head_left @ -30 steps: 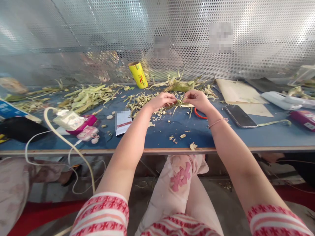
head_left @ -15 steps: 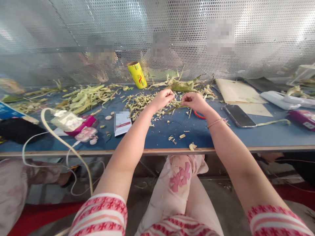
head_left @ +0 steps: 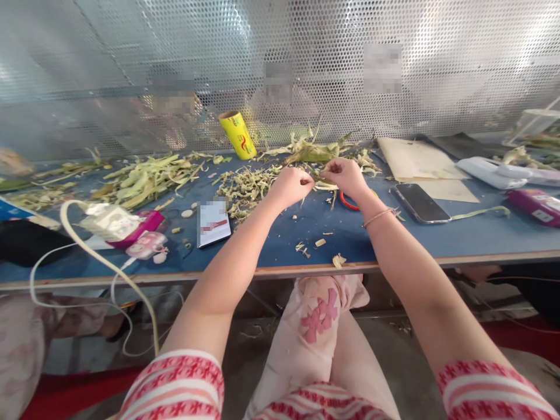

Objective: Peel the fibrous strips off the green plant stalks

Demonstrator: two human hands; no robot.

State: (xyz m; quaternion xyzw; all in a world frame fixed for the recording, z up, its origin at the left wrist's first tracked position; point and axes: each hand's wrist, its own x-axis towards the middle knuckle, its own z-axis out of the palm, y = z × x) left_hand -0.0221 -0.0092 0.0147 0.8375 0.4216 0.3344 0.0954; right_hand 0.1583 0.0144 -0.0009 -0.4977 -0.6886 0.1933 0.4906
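Note:
My left hand (head_left: 290, 186) is closed in a pinch at the right side of a heap of short, pale green-yellow plant pieces (head_left: 245, 185). Any piece between its fingertips is too small to make out. Just to the right, my right hand (head_left: 348, 177) is also pinched, its fingertips facing the left ones across a small gap. Thin greenish plant bits (head_left: 321, 181) show in that gap; I cannot tell whether they are held or lie behind. Below my right wrist a red ring (head_left: 347, 202) lies partly hidden. Long dry husk-like leaves (head_left: 312, 150) lie behind both hands.
A yellow tube (head_left: 238, 135) leans by the perforated metal wall. To the left are a leafy strip pile (head_left: 149, 178), a lit phone (head_left: 213, 224) and a power bank with a cable (head_left: 135, 228). A dark phone (head_left: 422, 203) and cardboard (head_left: 417, 158) lie to the right.
My left hand has lowered slightly and turned, its fingertips now nearer the table. My right hand stays pinched in about the same place. The view has shifted a little.

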